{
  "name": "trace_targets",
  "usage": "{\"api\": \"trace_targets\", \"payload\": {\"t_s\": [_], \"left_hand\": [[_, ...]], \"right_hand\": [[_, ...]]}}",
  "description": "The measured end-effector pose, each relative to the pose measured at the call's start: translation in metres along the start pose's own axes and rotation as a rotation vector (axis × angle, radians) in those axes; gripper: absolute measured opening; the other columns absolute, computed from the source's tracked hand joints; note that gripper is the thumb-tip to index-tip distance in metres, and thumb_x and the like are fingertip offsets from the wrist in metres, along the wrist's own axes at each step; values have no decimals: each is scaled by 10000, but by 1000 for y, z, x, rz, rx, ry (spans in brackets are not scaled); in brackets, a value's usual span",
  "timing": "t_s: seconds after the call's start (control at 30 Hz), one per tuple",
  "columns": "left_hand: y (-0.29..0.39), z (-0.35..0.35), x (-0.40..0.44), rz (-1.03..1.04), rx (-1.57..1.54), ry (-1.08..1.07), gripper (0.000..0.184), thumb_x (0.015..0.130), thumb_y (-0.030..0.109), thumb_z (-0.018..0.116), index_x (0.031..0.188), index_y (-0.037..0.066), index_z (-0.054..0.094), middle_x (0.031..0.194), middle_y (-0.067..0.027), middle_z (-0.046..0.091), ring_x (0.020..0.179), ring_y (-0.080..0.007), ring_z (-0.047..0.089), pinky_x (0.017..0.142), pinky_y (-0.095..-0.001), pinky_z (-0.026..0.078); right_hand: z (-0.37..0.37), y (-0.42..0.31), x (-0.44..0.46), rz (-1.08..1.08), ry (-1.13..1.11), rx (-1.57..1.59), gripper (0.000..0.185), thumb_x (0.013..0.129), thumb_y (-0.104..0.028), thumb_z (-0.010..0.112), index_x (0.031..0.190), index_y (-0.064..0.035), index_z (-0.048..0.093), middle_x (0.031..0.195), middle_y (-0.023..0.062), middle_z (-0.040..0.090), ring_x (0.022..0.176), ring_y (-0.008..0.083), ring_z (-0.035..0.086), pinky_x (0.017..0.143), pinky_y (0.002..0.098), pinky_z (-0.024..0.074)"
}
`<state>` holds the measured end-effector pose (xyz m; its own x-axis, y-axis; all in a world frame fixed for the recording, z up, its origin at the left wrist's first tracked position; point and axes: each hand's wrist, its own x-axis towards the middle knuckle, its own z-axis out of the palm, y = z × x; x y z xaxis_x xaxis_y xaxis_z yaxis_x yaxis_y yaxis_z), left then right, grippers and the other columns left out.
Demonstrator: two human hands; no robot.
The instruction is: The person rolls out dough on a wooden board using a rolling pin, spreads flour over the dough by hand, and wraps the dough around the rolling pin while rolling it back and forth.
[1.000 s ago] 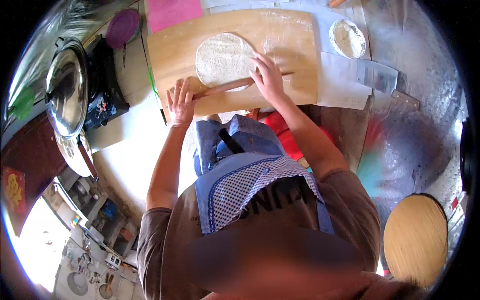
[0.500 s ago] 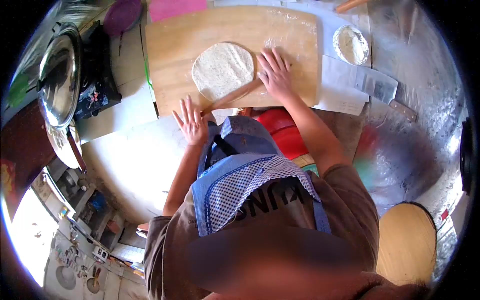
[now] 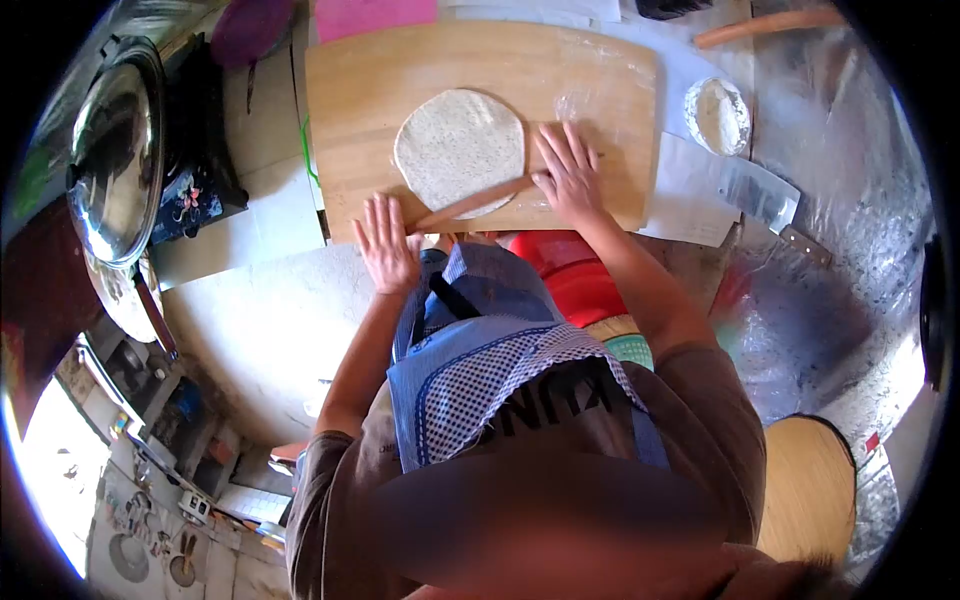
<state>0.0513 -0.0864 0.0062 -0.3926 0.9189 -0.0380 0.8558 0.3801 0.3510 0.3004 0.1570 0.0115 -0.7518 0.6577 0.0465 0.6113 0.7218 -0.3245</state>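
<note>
A round, thin sheet of speckled pale dough [image 3: 460, 140] lies on a wooden board [image 3: 350, 100]. Across its near edge rests a slim wooden rolling pin [image 3: 470, 203], slanted up to the right, with a strip of dough showing on its near side. My left hand [image 3: 388, 245] is on the pin's left end, fingers stretched out and spread over the board's front edge. At the pin's other end is my right hand [image 3: 570, 180], its fingers extended flat along the board, to the right of the dough. Neither hand is wrapped round the pin.
A bowl of white powder [image 3: 718, 116] and a cleaver [image 3: 760, 195] lie right of the board. At left stands a lidded metal pan [image 3: 115, 165] on a dark stove. A red stool [image 3: 565, 275] is below the board, and a round wooden board [image 3: 810, 490] is at lower right.
The rolling pin now lies farther onto the dough, at a shallower slant, with both hands still at its ends. The whole scene has shifted slightly right in view.
</note>
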Motion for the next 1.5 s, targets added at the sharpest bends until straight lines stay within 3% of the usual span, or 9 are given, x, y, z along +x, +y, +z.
{"api": "trace_targets", "payload": {"t_s": [0.3,0.37,0.63,0.93,1.0,1.1,1.23,1.33,1.5], "left_hand": [[-74,-14,178,-28,98,283,701,1012,543,363,1531,72,342,1601,-195,276,1498,-358,220,1185,-612,137],[-78,-14,193,2,128,294,679,1017,531,360,1520,75,362,1608,-191,260,1499,-359,213,1184,-619,130],[-47,-11,36,174,16,1,718,1014,588,226,1570,134,261,1638,-95,227,1525,-307,149,1211,-576,-26],[-63,-9,239,143,178,344,694,1036,561,210,1548,101,295,1590,-108,333,1488,-325,259,1174,-658,94],[-59,-5,259,131,186,391,701,1034,566,215,1548,97,296,1592,-107,330,1489,-324,257,1173,-661,97],[-62,2,240,13,137,338,713,1029,580,222,1557,104,282,1599,-104,320,1495,-319,243,1180,-652,74],[-51,3,136,175,98,200,675,1027,555,250,1558,141,302,1612,-91,301,1501,-288,248,1201,-603,45],[-54,-7,173,220,117,129,681,1028,566,244,1558,141,298,1616,-80,292,1503,-286,240,1203,-594,77],[-62,1,322,42,234,345,666,1025,503,370,1559,115,278,1610,-108,296,1493,-303,257,1182,-609,181]], "right_hand": [[17,-5,173,89,230,-140,627,971,-469,519,1496,-144,409,1559,30,389,1465,298,292,1158,576,235],[18,0,164,145,230,-90,646,964,-478,527,1495,-128,408,1548,53,402,1448,311,323,1152,576,247],[11,-44,-26,127,36,-74,684,909,-422,598,1502,-133,417,1574,51,377,1480,291,286,1141,498,247],[12,18,149,115,269,-102,624,958,-393,537,1507,-139,385,1545,70,412,1439,321,352,1164,536,257],[7,28,171,126,274,-152,665,910,-325,625,1464,-35,399,1514,177,400,1436,369,313,1149,509,287],[17,29,143,161,205,-82,640,956,-420,543,1513,-146,385,1560,49,398,1455,305,330,1171,543,232],[13,-1,41,79,87,-133,642,957,-475,534,1499,-157,404,1548,51,409,1467,313,299,1170,573,221],[25,18,77,96,127,-204,659,957,-478,534,1511,-156,383,1561,52,392,1468,325,293,1163,586,228],[20,60,209,190,270,-162,693,970,-485,510,1540,-140,319,1586,49,349,1479,313,270,1183,585,193]]}}
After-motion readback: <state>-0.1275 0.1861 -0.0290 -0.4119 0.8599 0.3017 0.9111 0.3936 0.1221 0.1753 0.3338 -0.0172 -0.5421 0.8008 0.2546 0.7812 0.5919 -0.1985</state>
